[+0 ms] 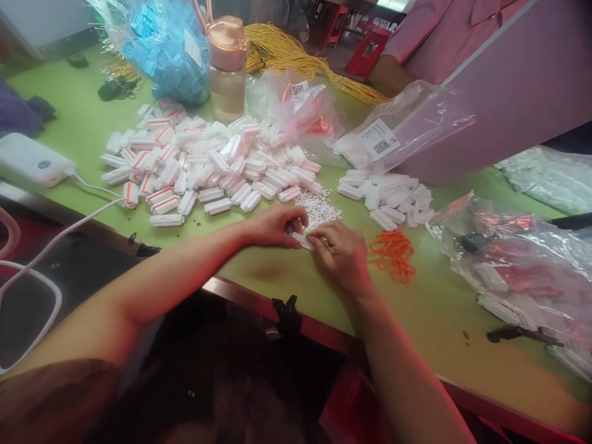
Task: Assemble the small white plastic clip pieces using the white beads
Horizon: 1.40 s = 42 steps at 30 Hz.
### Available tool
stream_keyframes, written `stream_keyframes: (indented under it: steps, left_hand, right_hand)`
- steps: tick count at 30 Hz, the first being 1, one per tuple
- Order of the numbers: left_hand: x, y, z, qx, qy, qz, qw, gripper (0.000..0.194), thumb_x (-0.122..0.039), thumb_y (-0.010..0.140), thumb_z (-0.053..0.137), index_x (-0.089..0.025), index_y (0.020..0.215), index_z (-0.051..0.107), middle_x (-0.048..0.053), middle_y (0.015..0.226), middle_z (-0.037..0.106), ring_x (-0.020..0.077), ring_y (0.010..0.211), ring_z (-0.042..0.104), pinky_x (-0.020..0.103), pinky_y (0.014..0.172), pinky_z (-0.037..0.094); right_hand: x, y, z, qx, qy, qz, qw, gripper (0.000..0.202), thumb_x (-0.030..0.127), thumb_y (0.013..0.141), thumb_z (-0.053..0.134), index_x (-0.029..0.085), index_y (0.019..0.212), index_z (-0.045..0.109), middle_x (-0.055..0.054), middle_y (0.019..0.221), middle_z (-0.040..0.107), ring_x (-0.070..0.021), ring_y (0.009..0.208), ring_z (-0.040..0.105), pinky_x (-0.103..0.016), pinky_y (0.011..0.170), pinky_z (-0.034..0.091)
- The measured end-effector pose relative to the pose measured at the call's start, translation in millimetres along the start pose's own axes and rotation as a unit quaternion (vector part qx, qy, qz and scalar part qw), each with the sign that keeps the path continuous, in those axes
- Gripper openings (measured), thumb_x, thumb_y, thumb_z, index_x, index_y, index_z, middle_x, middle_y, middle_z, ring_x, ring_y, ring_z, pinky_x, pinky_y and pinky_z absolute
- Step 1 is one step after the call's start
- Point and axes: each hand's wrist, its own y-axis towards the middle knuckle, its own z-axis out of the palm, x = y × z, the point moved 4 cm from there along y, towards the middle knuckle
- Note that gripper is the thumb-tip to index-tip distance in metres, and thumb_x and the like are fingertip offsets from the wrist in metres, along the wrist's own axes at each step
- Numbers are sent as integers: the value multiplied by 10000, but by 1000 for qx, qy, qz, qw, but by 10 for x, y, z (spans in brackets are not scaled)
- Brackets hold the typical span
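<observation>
Between my two hands, just above the green table, is a small white plastic housing [302, 240]. My left hand [277, 226] pinches one end of it, fingers curled. The fingers of my right hand [340, 254] close on its other end; anything smaller between those fingertips is hidden. Right behind my hands lies a scatter of tiny white pieces [318, 208]. A small heap of orange rectangular rings [393, 254] sits to the right of my right hand. Beyond it is a pile of plain white housings [393, 196]. A bigger pile of white housings [203, 163], some with orange strips, spreads to the left.
A drinking bottle [227, 74] and a bag of blue parts [169, 55] stand at the back, near yellow cables [287, 52]. Clear bags [531, 271] cover the right side, by a dark-handled tool [513, 333]. A white power bank [34, 159] trails a cable. Another person [444, 37] is across the table.
</observation>
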Motion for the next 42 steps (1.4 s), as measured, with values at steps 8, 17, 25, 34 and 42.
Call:
stream_keyframes:
  steps: [8, 17, 25, 34, 42]
  left_hand:
    - [5, 4, 16, -16, -9, 4, 1000, 345, -241, 631, 785, -132, 879, 573, 12, 777, 674, 76, 634, 531, 212, 590, 386]
    - [28, -3, 23, -21, -23, 3, 1000, 334, -272, 647, 764, -135, 878, 566, 27, 802, 696, 77, 638, 541, 209, 599, 401]
    - [-44, -43, -24, 25, 29, -6, 999, 259, -260, 666, 765, -124, 852, 645, 7, 745, 630, 86, 660, 522, 214, 610, 393]
    - [-13, -27, -10, 33, 28, -8, 999, 267, -292, 674, 764, -124, 854, 662, 10, 758, 633, 99, 701, 540, 222, 639, 419]
    - [-28, -29, -7, 26, 35, -7, 999, 271, -283, 667, 766, -128, 861, 656, 0, 733, 622, 89, 664, 525, 216, 610, 396]
  right_hand:
    - [128, -7, -23, -4, -124, -53, 991, 266, 297, 977, 453, 233, 836, 669, -36, 855, 708, -177, 812, 578, -368, 751, 259]
    - [159, -47, -77, -13, -119, -128, 985, 207, 306, 943, 544, 230, 879, 726, -31, 858, 718, -158, 766, 578, -337, 668, 299]
    - [-274, -40, -175, -30, 64, 70, 995, 213, 368, 905, 551, 222, 833, 689, -50, 853, 700, -179, 741, 617, -315, 654, 429]
    - [-128, -39, -2, 34, -63, 52, 996, 160, 316, 888, 573, 222, 802, 670, -37, 823, 694, -188, 783, 591, -330, 690, 327]
    - [-140, -33, -80, 32, 70, 126, 989, 134, 312, 873, 562, 216, 816, 636, -17, 737, 666, -165, 669, 559, -305, 638, 368]
